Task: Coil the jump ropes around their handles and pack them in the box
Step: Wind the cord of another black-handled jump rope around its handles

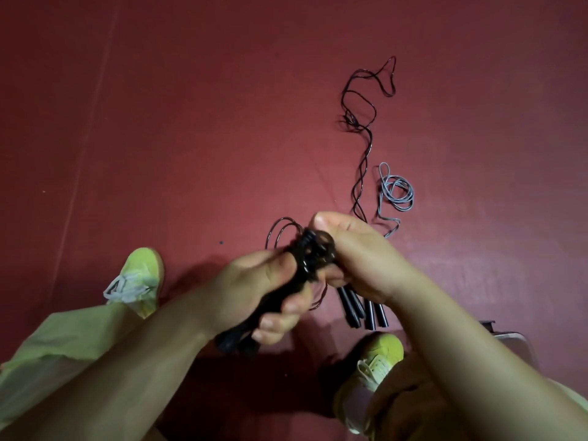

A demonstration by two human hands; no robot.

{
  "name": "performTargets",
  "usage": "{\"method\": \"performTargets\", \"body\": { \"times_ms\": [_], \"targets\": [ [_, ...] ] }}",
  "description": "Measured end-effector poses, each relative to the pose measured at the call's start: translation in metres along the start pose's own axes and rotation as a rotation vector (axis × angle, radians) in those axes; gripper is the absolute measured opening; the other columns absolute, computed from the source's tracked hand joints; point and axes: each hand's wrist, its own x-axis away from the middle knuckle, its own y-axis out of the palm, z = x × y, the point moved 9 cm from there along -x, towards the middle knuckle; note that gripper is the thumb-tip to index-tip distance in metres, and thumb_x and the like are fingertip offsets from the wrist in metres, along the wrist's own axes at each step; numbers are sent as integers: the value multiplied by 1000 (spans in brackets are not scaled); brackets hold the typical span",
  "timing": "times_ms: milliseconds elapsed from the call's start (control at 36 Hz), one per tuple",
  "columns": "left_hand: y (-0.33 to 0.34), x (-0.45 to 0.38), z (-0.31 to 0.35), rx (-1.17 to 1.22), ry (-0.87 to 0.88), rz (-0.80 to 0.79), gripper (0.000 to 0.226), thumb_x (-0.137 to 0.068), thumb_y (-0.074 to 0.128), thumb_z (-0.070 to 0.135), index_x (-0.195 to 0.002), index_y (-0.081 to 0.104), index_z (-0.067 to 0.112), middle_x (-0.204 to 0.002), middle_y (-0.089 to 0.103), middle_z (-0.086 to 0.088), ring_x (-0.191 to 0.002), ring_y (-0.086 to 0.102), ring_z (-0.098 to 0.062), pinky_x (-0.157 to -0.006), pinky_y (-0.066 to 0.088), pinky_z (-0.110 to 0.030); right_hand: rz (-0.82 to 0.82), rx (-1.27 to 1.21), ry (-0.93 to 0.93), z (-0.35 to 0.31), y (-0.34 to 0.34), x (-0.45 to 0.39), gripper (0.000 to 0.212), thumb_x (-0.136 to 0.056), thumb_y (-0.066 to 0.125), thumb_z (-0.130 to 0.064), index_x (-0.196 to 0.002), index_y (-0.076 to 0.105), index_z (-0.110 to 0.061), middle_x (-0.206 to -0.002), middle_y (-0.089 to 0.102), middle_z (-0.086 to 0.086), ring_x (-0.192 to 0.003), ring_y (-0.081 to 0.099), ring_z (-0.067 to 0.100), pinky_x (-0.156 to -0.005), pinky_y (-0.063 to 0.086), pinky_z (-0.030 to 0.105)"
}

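Your left hand (254,288) grips the black jump-rope handles wound with thin black cord (305,262); your right hand (356,256) pinches the coil's top. Just beyond them, loose black-handled ropes (362,308) and a grey cord (396,192) lie on the red floor (191,122).

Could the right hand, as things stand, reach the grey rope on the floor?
Probably not yet. The right hand and left hand both grip the black rope bundle. The grey rope lies uncovered just beyond, so freeing the hand should suffice.
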Motion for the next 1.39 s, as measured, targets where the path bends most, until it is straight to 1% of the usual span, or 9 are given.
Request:
{"method": "performTargets", "body": {
  "times_ms": [83,306,444,583,778,944,1139,1306,1389],
  "targets": [
    [-14,0,7,75,20,45,61,-63,81,52,-101,59,9,-60,51,1,-39,40,-5,-37,37,-15,28,126,-79,-10,-2,1,46,-95,33,-43,-68,53,-13,-47,47,-9,-42,29,7,-43,19,20],
    [-45,2,9,-128,-9,444,34,-74,54,39,-94,52,11,-57,53,1,-40,37,-8,-34,27,-15,207,516,-172,-12,-14,0,33,-86,56,-35,-68,56,-8,-57,53,-6,-50,41,3,-50,32,16],
    [-54,1,5,-190,-24,483,36,-68,55,38,-92,52,11,-57,57,0,-41,44,-9,-34,29,-16,281,614,-119,-5,-20,1,35,-95,59,-20,-61,46,-21,-51,44,-2,-46,37,12,-45,29,23],
    [-52,4,-12,-113,-197,387,58,-68,47,58,-91,63,7,-62,61,-4,-45,51,-14,-43,42,-22,401,728,-138,-8,-33,4,38,-93,61,-30,-65,52,-6,-49,40,-13,-49,35,3,-50,28,21],
    [-54,0,-17,-134,-223,461,52,-71,47,61,-82,59,11,-53,40,4,-37,29,-7,-44,31,-23,441,778,-26,-2,-40,2,44,-96,49,-40,-61,52,-13,-49,39,-8,-43,35,6,-46,28,22],
    [-80,4,3,-641,-122,695,51,-93,35,55,-74,56,13,-51,44,6,-39,34,-11,-46,30,-25,451,717,85,23,-33,-2,59,-100,32,-48,-67,55,-5,-49,44,-4,-39,35,6,-44,28,19],
    [-80,13,26,-1437,-75,868,48,-84,34,64,-69,40,19,-64,48,2,-75,54,-30,-64,40,-37,374,572,204,43,-25,-5,57,-92,33,-64,-71,60,-18,-51,45,-10,-44,39,4,-54,30,26],
    [-82,12,28,-1504,-109,847,51,-76,40,70,-80,49,20,-65,51,4,-69,54,-23,-61,37,-35,361,541,199,46,-31,-9,52,-92,44,-60,-71,61,-15,-47,39,-9,-39,32,6,-50,25,29],
    [-87,9,19,-1247,-161,761,49,-66,59,68,-76,52,21,-59,49,9,-55,46,-14,-56,35,-32,347,494,169,40,-28,-8,55,-88,44,-57,-74,60,-7,-43,36,-10,-40,30,5,-50,24,28]
  ]
}}
